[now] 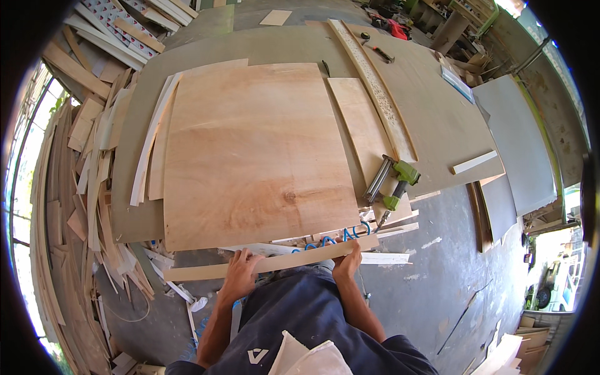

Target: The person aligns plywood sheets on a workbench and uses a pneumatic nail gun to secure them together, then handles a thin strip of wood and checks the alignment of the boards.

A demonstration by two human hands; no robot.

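Wooden strip (297, 259), held two-handed.
Left hand (241, 273), right hand (347, 260): clamped on it well apart, presumably to balance its length.

Woodworking workshop, timber offcuts (59, 187) piled high, plywood sheet (262, 144) on worktable (444, 125), green nail gun (406, 173)

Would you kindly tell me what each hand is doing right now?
Left hand: closed on the long wooden strip.
Right hand: closed on the same strip, near its right end.
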